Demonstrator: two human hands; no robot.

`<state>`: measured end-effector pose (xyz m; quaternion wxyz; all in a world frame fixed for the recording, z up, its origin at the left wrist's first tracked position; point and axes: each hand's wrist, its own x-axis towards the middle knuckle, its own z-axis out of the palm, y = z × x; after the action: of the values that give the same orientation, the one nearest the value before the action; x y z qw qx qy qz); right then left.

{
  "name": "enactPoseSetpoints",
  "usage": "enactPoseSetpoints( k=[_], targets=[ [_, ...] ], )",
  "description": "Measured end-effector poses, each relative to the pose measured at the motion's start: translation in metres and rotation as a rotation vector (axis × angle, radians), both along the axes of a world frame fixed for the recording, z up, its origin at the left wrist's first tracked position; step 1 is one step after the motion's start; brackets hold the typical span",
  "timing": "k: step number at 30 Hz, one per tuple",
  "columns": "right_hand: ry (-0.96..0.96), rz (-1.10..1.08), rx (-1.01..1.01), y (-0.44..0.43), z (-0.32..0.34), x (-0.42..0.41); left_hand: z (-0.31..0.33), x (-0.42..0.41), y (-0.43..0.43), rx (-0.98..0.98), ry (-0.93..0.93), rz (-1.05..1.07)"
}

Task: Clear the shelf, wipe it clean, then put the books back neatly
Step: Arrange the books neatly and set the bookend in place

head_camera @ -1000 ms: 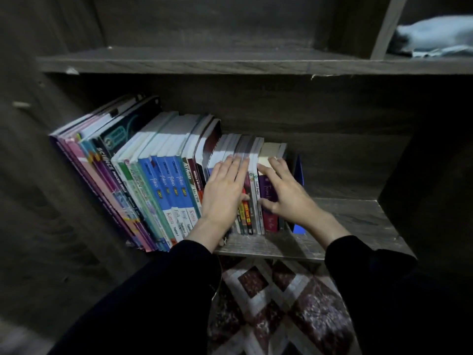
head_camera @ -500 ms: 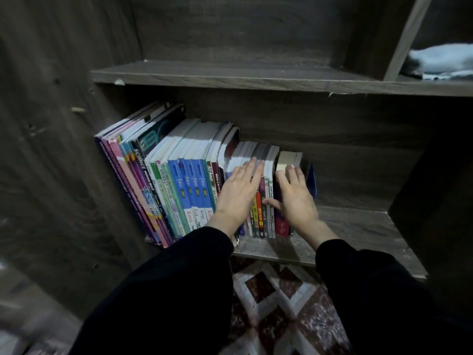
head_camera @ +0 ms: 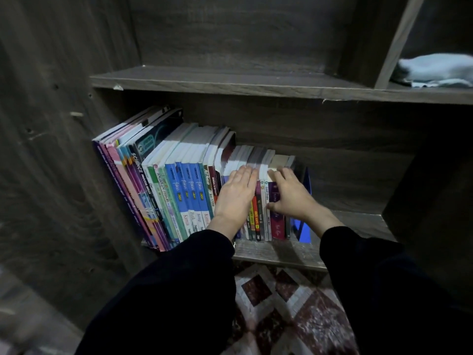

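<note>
Dark wood-grain shelving fills the view, with a patterned red and white floor (head_camera: pixel 289 303) below its near edge. Both hands reach in from black sleeves (head_camera: pixel 179 283) and lie against the spines of the small books at the right end of the row. The left hand (head_camera: pixel 236 198) is flat, its fingers straight and together, pressing on the spines. The right hand (head_camera: pixel 289 196), just beside it, also lies released on the spines, its fingertips up at the top edges and its thumb spread lower down; neither hand grasps a book. The books (head_camera: pixel 184 190) stand on the shelf (head_camera: pixel 358 221), packed together at its left side, the tall ones at far left leaning left against the side wall. A blue bookend (head_camera: pixel 304 226) stands touching the rightmost book. To the right of it the shelf board lies bare. On the upper shelf (head_camera: pixel 230 83), in the far right compartment, sits a folded pale blue cloth (head_camera: pixel 435 70).
</note>
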<state>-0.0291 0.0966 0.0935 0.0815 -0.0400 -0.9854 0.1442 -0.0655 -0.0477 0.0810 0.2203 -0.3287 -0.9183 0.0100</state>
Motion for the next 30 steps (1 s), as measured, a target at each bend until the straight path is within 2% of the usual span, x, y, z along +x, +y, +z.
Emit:
enactPoseSetpoints(
  k=[5, 10, 13, 16, 19, 24, 30],
  targets=[
    [-0.084, 0.016, 0.028, -0.005, 0.024, -0.001, 0.001, -0.001, 0.000, -0.039, 0.019, 0.008],
    [-0.087, 0.091, 0.089, -0.018, 0.014, 0.002, 0.005, -0.003, -0.002, -0.195, 0.067, -0.017],
    [-0.074, 0.044, 0.194, -0.023, 0.013, -0.001, 0.016, -0.003, -0.012, -0.225, -0.026, -0.068],
    [-0.044, -0.005, 0.230, -0.031, 0.012, -0.004, 0.024, 0.006, -0.035, -0.138, 0.106, -0.127],
    [0.018, -0.051, 0.231, -0.036, 0.007, -0.006, 0.027, 0.009, -0.065, -0.024, 0.208, -0.028],
    [0.036, -0.095, 0.222, -0.041, 0.005, -0.007, 0.040, -0.006, -0.101, 0.113, 0.073, 0.268],
    [-0.005, -0.142, 0.145, -0.043, 0.006, -0.007, 0.034, -0.017, -0.110, 0.127, 0.091, 0.230]
  ],
)
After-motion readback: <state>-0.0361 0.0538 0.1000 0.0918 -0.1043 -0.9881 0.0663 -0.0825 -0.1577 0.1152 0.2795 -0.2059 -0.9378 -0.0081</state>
